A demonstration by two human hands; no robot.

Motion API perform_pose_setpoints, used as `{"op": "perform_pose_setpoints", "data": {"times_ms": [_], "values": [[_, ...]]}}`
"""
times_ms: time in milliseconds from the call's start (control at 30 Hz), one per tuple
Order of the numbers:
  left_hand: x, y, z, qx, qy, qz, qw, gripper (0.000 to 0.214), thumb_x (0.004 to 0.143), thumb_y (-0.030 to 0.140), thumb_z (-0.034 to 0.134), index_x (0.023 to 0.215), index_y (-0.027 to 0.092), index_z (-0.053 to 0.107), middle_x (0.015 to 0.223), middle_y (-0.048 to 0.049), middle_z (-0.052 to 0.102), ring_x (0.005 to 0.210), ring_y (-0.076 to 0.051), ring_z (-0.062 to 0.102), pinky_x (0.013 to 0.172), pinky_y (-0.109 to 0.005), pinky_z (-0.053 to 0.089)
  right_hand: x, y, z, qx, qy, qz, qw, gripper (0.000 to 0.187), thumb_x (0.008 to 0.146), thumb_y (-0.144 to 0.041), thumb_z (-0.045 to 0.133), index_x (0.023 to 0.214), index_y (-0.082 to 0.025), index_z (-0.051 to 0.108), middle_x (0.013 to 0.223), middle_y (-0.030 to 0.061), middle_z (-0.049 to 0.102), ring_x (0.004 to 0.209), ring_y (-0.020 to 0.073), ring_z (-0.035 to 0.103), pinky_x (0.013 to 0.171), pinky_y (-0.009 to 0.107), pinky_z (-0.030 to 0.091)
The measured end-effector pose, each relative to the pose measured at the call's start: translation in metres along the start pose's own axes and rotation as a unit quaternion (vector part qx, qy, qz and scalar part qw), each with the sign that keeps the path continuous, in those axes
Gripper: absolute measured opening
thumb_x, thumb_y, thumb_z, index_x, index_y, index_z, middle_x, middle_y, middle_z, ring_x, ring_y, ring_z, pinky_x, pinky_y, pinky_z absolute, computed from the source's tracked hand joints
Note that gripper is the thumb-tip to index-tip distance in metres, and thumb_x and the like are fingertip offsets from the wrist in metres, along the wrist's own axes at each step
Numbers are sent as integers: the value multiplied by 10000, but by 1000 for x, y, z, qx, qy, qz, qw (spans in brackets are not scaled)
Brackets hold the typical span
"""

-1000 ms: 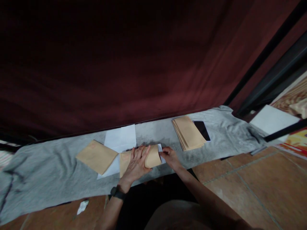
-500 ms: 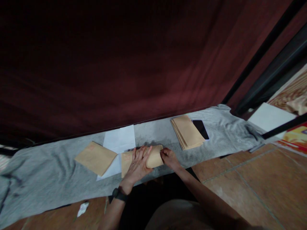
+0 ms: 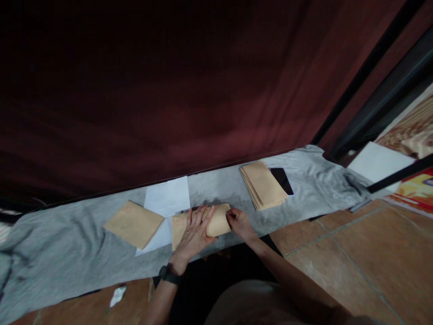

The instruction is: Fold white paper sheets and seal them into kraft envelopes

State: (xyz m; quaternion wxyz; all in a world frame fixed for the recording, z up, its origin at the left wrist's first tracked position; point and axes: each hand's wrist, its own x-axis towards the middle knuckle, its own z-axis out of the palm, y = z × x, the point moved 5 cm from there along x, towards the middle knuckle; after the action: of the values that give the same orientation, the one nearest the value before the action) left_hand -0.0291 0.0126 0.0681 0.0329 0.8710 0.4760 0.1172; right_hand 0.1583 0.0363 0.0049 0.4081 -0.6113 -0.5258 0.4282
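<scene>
Envelope point(image 3: 217, 223), brown, one: lying near the cloth's point(image 3: 67, 239) near edge, about midway along, its left part overlapping white paper point(image 3: 168, 196). Left hand point(image 3: 195, 234): spreading its fingers wide across it, pressing down, with a watch point(image 3: 169, 274) circling the wrist. Right hand point(image 3: 239, 223): bunching narrowly at the envelope's right end; from where I am standing, I cannot tell whether it is pinching the rim or something within. Progress, as I am judging it: partway. A loose envelope point(image 3: 133, 225) is lying flat, left of the middle, partly on the paper; one is sitting under the hands; a stack point(image 3: 265, 187) is waiting untouched towards the far edge, right of the middle, with a phone point(image 3: 282, 180) lying just beside it. Condition of the envelope in hand: plain, matt, showing a faint reddish mark point(image 3: 181, 222) at its left end, bulging into a curve right of the left hand; contents not showing.
</scene>
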Motion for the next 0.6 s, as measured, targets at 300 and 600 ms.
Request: {"op": "perform_pose_setpoints", "data": {"times_ms": [300, 600], "values": [[3, 2, -1, -3, 3, -2, 1000, 1096, 781, 435, 795, 1643, 246, 144, 1583, -196, 416, 1490, -392, 367, 1233, -644, 177, -2, -2, -2, 63, 16, -12, 998, 86, 830, -292, 565, 800, -251, 634, 746, 13, 700, 695, 206, 653, 654, 318, 513], [4, 4, -2, 0, 4, 5, 1000, 1080, 796, 446, 787, 1641, 259, 140, 1593, -194, 404, 1487, -394, 372, 1228, -647, 192, -5, -3, -5, 76, 54, -15, 996, 151, 791, -285, 562, 939, -257, 543, 801, 0, 699, 750, 206, 685, 687, 319, 540]]}}
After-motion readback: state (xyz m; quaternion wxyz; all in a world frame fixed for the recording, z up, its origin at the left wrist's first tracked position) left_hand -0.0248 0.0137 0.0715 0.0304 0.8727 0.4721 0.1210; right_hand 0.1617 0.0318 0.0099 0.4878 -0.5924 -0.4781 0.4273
